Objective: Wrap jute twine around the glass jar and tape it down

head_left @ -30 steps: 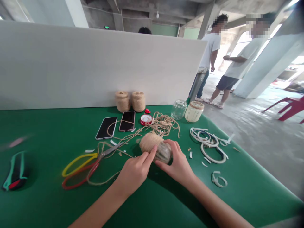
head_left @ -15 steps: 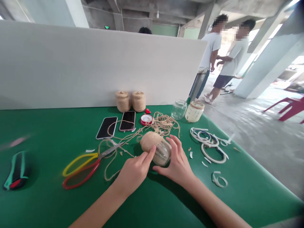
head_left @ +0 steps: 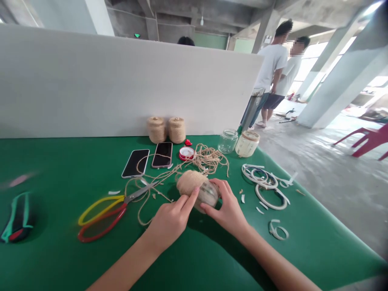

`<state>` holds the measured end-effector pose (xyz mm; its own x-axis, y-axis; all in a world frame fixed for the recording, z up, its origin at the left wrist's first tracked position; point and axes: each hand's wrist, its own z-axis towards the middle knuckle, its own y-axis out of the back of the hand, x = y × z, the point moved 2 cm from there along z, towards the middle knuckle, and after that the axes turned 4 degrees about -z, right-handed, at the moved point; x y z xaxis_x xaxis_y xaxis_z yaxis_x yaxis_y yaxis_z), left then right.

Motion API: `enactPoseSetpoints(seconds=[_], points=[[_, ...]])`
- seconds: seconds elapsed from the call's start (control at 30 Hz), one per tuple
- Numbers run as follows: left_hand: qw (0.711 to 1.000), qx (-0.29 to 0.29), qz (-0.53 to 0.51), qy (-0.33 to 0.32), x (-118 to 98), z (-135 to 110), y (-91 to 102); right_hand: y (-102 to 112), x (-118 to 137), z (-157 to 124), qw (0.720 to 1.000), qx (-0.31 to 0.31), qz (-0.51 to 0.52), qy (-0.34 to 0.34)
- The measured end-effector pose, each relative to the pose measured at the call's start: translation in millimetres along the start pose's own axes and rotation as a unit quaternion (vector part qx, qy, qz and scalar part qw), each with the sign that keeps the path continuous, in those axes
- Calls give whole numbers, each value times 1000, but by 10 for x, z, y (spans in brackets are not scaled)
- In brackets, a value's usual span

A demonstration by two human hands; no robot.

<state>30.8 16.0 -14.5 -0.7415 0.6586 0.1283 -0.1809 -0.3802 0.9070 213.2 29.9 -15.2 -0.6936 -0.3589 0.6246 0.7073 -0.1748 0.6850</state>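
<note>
A glass jar (head_left: 208, 195) lies tilted on its side, its far-left part wrapped in jute twine (head_left: 190, 182) and its near-right part bare. My left hand (head_left: 172, 217) presses the wrapped edge with its index finger; the other fingers are curled, partly hidden. My right hand (head_left: 229, 211) grips the bare end between thumb and fingers. Loose twine (head_left: 209, 158) lies tangled behind the jar, with strands running left. Scissors (head_left: 125, 200) with a yellow and a red handle rest left of my left hand.
Two twine spools (head_left: 157, 130) stand by the white partition (head_left: 127, 85). Two phones (head_left: 136, 163), a red-rimmed tape roll (head_left: 186, 152), a clear jar (head_left: 228, 141) and a covered jar (head_left: 247, 144) sit behind. White tape rings (head_left: 271, 197) lie right, a green-black tool (head_left: 18, 218) far left. Two people (head_left: 274, 64) stand beyond.
My right hand's fingers and thumb have closed in on the jar's bare end. The jar has turned slightly and shifted a little left. Both people in the background have moved.
</note>
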Motion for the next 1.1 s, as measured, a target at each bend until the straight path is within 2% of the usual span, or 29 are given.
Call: enactPoseSetpoints(seconds=[0.1, 0.23, 0.43, 0.57, 0.93, 1.1], points=[[1000, 8, 5, -10, -6, -1, -1, -5, -41, 13, 1000, 8, 12, -8], [1000, 17, 11, -13, -10, -5, -6, 10, -35, -1, 997, 24, -72, 12], [1000, 6, 2, -8, -17, -2, -13, 2, 47, -64, 980, -48, -166, 98], [1000, -1, 4, -1, -19, 3, -18, -28, 81, -66, 977, 0, -174, 125], [1000, -7, -2, -6, -19, 20, 15, 35, 75, -19, 995, 4, -81, 62], [1000, -10, 1, -3, -25, 16, 20, 16, 7, -1, 999, -2, -32, -1]])
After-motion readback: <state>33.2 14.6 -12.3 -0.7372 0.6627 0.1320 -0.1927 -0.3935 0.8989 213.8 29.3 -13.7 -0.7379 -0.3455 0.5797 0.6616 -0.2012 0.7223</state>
